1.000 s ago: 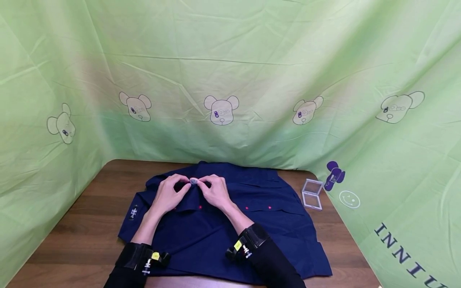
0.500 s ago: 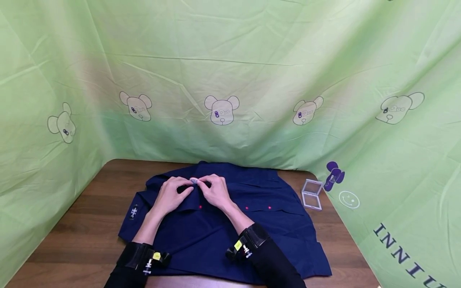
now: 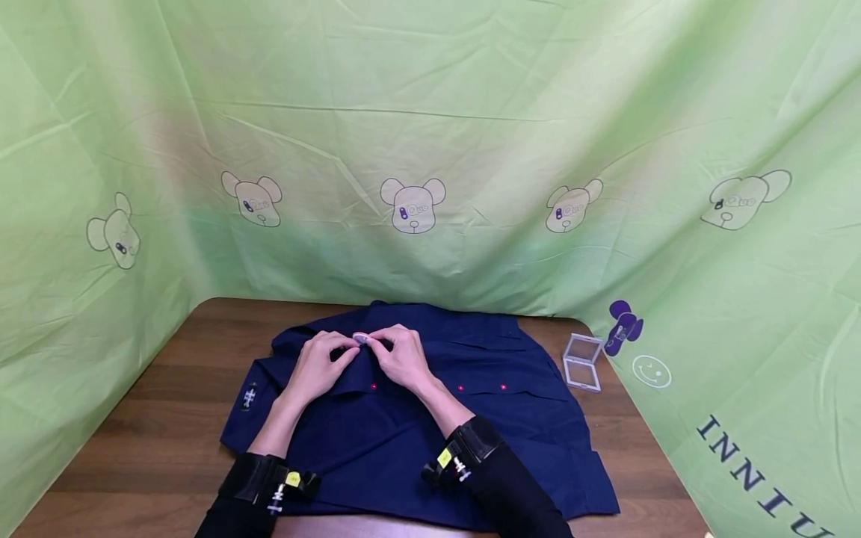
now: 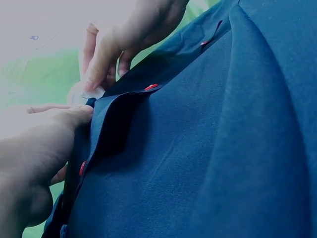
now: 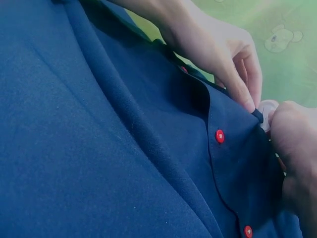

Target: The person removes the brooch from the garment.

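A dark blue shirt (image 3: 511, 456) with red buttons (image 5: 220, 136) lies spread on the table. Near its far middle, my right hand (image 3: 405, 360) pinches a small round white badge (image 3: 361, 338) between thumb and fingers. My left hand (image 3: 318, 368) pinches a raised fold of the shirt (image 5: 233, 111) right beside the badge, in the right wrist view. The two hands' fingertips almost meet there. In the left wrist view the badge (image 4: 78, 94) sits against the lifted cloth, partly covered by fingers. Its back and any fastening cannot be made out clearly.
An open clear square case (image 3: 582, 364) lies right of the shirt on the brown wooden table (image 3: 155, 418). A green curtain (image 3: 417, 134) with bear prints hangs around the back and sides. A dark label patch (image 3: 250, 397) shows at the shirt's left end.
Over the last second my left fingers have closed in slightly to the right, from a wider spread to a pinch beside the badge. The badge has tilted slightly; the right hand stays nearly still.
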`<state>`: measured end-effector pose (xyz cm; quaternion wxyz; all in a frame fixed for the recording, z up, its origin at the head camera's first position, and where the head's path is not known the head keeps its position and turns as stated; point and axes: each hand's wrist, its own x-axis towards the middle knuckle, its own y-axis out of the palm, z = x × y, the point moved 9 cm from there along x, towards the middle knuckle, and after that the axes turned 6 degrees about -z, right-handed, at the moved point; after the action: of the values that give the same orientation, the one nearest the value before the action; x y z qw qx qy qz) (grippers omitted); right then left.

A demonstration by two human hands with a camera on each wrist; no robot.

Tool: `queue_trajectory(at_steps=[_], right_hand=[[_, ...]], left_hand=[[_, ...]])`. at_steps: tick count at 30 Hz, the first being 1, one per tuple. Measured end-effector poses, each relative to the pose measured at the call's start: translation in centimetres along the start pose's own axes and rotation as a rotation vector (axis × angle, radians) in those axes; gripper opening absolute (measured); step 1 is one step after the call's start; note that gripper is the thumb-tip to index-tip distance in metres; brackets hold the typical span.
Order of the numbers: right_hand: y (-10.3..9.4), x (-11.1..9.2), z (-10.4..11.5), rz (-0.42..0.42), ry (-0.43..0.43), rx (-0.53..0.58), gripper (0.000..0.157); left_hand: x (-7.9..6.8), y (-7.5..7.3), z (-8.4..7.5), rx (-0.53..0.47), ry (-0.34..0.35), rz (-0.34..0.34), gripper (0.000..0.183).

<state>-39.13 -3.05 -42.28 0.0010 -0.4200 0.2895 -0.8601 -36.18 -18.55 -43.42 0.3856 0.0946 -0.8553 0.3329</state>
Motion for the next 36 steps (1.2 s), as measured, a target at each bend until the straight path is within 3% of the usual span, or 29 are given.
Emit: queue_trajectory(at_steps=[13,36], right_hand=[[-0.19,-0.23,0.74,-0.023,-0.109,-0.027,0.008],[0.28,-0.59,0.47,0.03,-0.151,-0.144,0.009]], left_hand=[[-0.13,-0.16,0.03,-0.005,0.0,-0.004,0.005],[-0.18,-0.05,0.11,0.01,-0.028,0.036,0.007]])
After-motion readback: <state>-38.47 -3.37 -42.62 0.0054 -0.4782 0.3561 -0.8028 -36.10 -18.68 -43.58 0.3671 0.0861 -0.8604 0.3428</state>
